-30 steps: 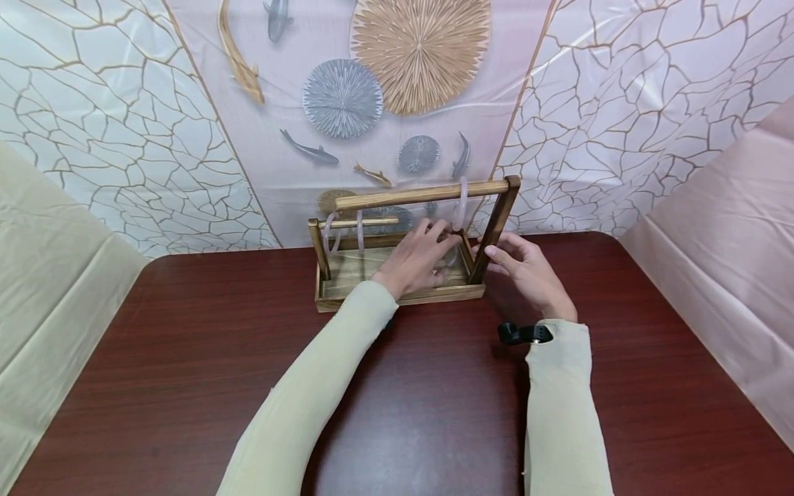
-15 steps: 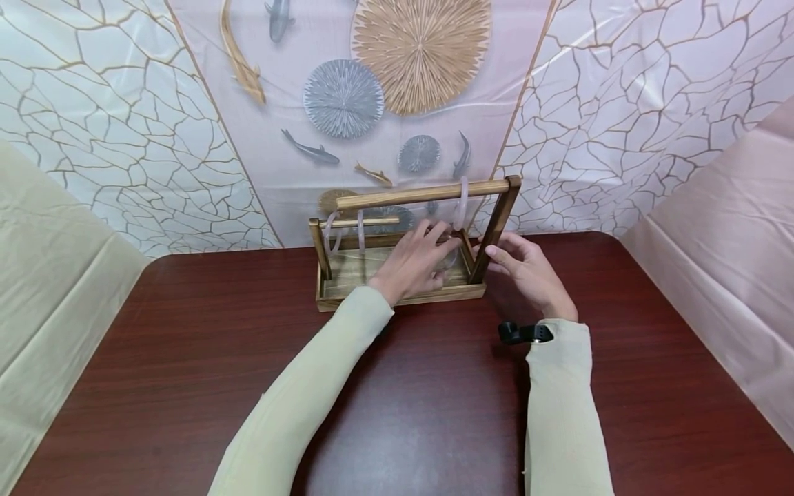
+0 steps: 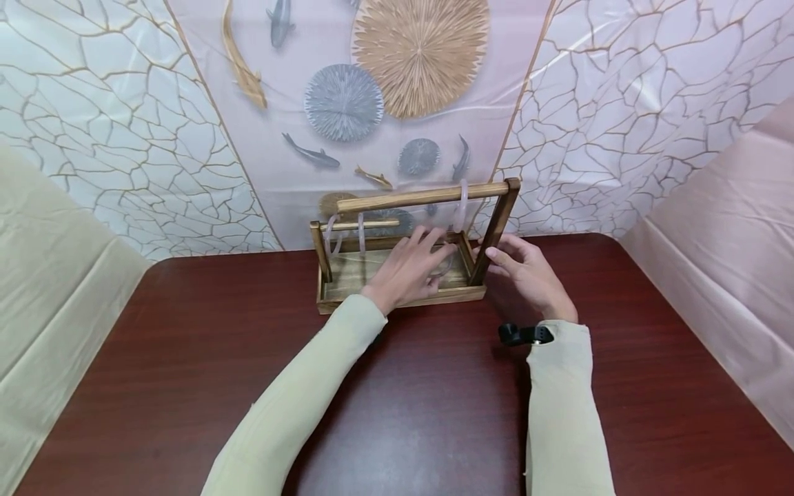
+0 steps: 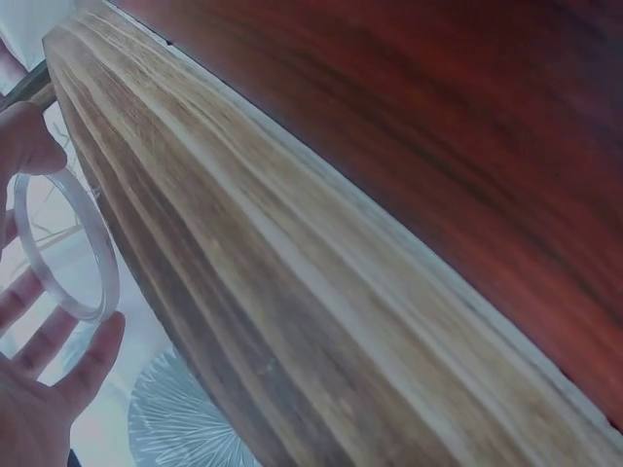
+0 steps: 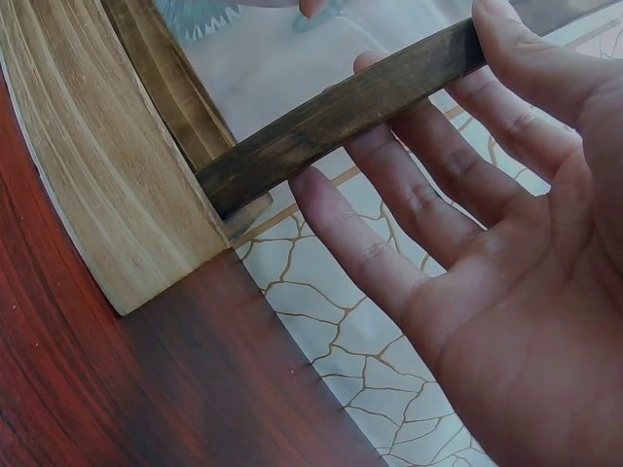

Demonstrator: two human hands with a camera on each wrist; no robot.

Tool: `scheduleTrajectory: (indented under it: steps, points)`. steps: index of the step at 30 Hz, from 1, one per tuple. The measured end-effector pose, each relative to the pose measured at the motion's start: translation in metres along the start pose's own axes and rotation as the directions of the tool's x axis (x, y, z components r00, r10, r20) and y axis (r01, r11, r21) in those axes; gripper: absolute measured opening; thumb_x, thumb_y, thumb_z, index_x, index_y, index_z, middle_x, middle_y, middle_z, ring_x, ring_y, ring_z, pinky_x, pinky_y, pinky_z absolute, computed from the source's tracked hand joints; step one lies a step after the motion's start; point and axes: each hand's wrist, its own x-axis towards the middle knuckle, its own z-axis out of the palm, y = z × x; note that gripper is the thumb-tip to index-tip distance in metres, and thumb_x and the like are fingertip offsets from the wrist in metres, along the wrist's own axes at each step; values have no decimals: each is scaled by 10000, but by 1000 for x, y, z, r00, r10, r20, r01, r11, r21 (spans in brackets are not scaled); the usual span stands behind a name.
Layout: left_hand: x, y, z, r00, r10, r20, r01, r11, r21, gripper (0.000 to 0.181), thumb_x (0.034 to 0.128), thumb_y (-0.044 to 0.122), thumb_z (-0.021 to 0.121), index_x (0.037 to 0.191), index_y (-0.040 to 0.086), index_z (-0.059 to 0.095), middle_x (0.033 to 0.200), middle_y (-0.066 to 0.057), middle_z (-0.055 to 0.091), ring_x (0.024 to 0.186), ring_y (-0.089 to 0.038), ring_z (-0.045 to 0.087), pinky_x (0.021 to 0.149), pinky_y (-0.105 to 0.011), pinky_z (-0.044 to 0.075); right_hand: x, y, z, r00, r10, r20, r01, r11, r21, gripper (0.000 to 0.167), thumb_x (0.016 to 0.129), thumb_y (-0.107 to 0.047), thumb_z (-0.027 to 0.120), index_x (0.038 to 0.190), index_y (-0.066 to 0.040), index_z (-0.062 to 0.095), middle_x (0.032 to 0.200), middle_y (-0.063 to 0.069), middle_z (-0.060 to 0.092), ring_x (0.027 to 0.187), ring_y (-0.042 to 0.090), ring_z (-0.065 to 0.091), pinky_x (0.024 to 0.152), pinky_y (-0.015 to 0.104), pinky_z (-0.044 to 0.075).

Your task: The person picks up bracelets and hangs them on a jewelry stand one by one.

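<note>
A wooden jewelry rack (image 3: 409, 200) with a tray base stands at the table's back edge. My left hand (image 3: 411, 267) is over the tray and holds a clear, pale bangle (image 4: 105, 255) between thumb and fingertips, below the long upper bar. My right hand (image 3: 528, 272) grips the rack's dark right post (image 5: 331, 125), thumb on one side and fingers on the other. Near that post, a pale lilac bangle (image 3: 462, 207) hangs on the upper bar. Two more hang on the short lower bar (image 3: 381, 223), a bangle (image 3: 362, 235) and, further left, another bangle (image 3: 329, 234).
The dark red wooden table (image 3: 434, 413) stretches out in front of the rack. Behind it hangs a patterned backdrop cloth (image 3: 558, 172) with fish and round motifs. A black strap (image 3: 524, 335) is on the right wrist.
My left hand has drawn slightly left and toward me with the bangle, away from the right post. The right hand stays on the post.
</note>
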Motion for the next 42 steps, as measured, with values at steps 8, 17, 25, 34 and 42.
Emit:
scheduleTrajectory:
  steps: [8,17,25,34,42]
  points:
    - [-3,1,-4,999,31,-13,-31,999,18,579,848,340,739,1383,230,547,1535,-73,442,1283,-275,481,849,-330,561,-2,0,-1,1000,8,-11,-8,1000,-2,370,1032,-280,610,1323,-54,573,1111,-27,630,1082,36,657,934,198,560]
    - [-8,3,-12,999,28,-36,-28,1000,-8,561,836,298,739,1358,234,545,1561,-70,432,1324,-283,456,884,-354,561,-2,0,-1,1000,8,-2,-8,1000,-15,454,1038,-278,597,1363,30,519,1117,-17,625,1081,30,653,937,201,560]
    - [-12,5,-16,997,31,-65,-33,999,-30,558,809,239,730,1339,225,556,1544,-72,455,1369,-287,431,886,-378,576,0,3,-1,1000,-19,-1,19,1000,14,363,1037,-262,602,1318,-34,573,1126,-21,655,1076,36,669,925,199,564]
    - [-18,4,-22,992,43,-116,-45,999,-18,591,782,231,750,1341,209,562,1494,-85,504,1382,-284,430,854,-346,592,0,0,0,1000,-13,1,13,1000,22,266,1037,-256,601,1272,-134,597,1132,-15,649,1080,47,669,929,203,564]
    - [-24,4,-26,989,43,-140,-47,999,-24,595,791,234,750,1356,191,568,1444,-84,541,1350,-293,473,855,-378,591,0,0,1,1000,-11,0,11,1000,17,324,1038,-249,600,1304,-65,575,1118,-23,646,1063,35,672,925,205,566]
